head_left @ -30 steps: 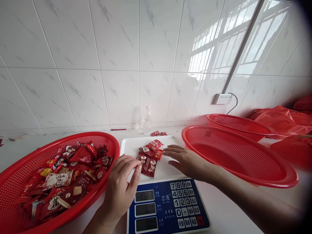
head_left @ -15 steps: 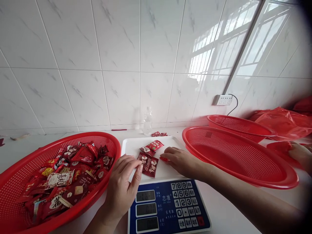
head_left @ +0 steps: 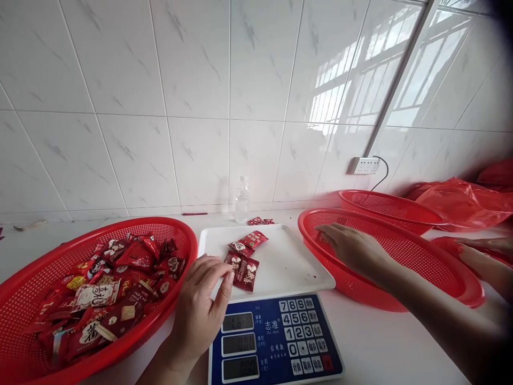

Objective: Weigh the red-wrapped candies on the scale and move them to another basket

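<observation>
My left hand [head_left: 205, 302] is loosely curved at the near left edge of the white weighing pan [head_left: 296, 256]. Its thumb and forefinger stand slightly apart beside several small red snack packets [head_left: 247, 274], and I see nothing held in it. Over the left end of a red perforated basket [head_left: 401, 267] is my right hand [head_left: 355, 248], fingers together and pointing left. Its palm side is hidden, so whatever it may hold does not show. The blue scale panel [head_left: 276, 342] with keys and displays lies in front of the pan.
A red basket [head_left: 188, 235] full of wrapped snacks stands left. Behind the pan are a clear bottle [head_left: 242, 200] and small red packets [head_left: 260, 220]. Another red basket [head_left: 433, 216] and red plastic bags [head_left: 460, 200] are at right. Another person's hands [head_left: 484, 256] appear at the right edge.
My right hand has moved right, from the pan to over the basket. The red item under its fingertips no longer shows on the pan. My left hand has stayed put.
</observation>
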Available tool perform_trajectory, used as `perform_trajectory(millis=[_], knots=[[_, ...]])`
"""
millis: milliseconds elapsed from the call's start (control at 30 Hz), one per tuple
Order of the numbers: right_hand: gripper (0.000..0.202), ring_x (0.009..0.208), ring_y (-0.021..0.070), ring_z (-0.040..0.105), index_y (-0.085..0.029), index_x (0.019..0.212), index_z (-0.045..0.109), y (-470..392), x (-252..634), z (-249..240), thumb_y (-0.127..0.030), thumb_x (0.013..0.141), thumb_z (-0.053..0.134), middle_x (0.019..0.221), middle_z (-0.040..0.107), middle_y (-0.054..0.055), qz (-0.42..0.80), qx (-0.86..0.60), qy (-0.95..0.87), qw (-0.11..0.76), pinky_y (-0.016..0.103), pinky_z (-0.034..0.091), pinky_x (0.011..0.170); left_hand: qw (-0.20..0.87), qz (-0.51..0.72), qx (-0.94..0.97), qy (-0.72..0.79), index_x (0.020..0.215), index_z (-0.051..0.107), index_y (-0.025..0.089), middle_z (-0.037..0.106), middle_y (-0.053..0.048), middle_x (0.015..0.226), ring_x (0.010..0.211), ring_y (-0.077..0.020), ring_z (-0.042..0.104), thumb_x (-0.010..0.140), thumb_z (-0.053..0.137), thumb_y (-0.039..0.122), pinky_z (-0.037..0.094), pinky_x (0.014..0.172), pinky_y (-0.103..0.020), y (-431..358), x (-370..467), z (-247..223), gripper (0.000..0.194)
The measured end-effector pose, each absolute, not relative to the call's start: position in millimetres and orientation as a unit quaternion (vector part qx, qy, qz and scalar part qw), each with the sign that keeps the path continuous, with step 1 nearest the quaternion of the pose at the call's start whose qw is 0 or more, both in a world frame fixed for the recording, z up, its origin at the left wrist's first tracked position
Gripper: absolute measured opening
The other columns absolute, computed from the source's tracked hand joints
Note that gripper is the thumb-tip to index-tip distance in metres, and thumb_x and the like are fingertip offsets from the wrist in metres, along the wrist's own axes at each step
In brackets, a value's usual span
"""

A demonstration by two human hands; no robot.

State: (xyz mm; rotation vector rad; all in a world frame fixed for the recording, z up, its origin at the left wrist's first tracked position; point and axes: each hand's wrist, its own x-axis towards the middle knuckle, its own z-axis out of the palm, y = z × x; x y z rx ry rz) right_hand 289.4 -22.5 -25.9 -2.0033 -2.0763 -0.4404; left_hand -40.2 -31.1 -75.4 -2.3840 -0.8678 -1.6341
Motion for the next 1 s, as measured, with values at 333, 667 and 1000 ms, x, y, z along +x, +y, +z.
perform_trajectory(millis=[333,667,1000], knots=[[0.038,0.104,0.0350,0.063,-0.017,0.117,0.065,-17.3,300.0,-30.4,-0.028,0.093,0.038,0.121,0.065,0.018,-0.147,-0.686,-0.704,0.110,0.042,0.054,0.066,0.061,-0.536,-0.789,-0.295,0.096,0.059,0.020,0.067,-0.004,0.090,0.091,-0.0193,0.062,0.092,0.053,0.013,0.049,0.089,-0.036,-30.0,-40.1,-77.4,0.010],[0.047,0.139,0.0259,0.035,-0.026,0.141,0.046,13.3,216.7,-38.0,-0.028,0.094,0.046,0.150,0.044,0.007,-0.059,-0.516,-0.850,0.085,0.049,0.036,0.109,0.067,-0.532,-0.789,-0.299,0.098,0.059,0.019,0.066,-0.004,0.093,0.094,-0.0178,0.060,0.092,0.054,0.012,0.048,0.091,-0.033,-28.8,-43.2,-76.7,0.011],[0.050,0.139,0.0283,0.035,-0.027,0.143,0.043,38.7,194.1,-45.8,-0.022,0.093,0.045,0.141,0.053,0.007,-0.016,-0.469,-0.880,0.079,0.049,0.039,0.104,0.074,-0.538,-0.783,-0.305,0.098,0.059,0.020,0.067,-0.004,0.092,0.093,-0.0184,0.061,0.092,0.054,0.013,0.050,0.088,-0.034,-28.3,-44.0,-77.0,0.011]])
